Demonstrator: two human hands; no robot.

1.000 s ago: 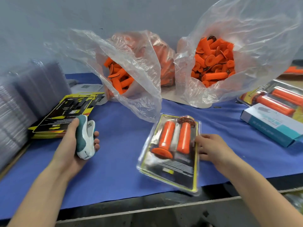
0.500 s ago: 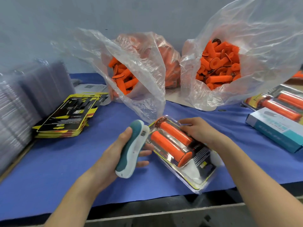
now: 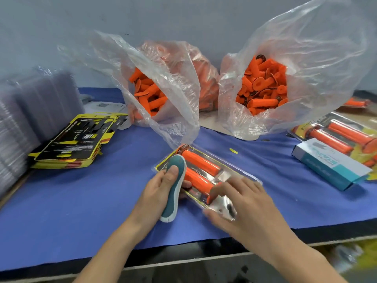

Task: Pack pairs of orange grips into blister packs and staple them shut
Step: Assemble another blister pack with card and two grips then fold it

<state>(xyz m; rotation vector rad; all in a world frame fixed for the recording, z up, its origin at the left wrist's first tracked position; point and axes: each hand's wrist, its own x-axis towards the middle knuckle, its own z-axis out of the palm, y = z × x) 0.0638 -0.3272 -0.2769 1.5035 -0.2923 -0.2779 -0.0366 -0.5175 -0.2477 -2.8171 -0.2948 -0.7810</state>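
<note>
Blue table (image 3: 81, 201) bears bags (image 3: 306, 58), cards (image 3: 77, 139), blister packs (image 3: 336, 135).

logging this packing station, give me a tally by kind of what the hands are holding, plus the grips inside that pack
stapler: 1, gripped by the left hand
blister pack: 1, held by the right hand
orange grips in that pack: 2
total: 4
</note>
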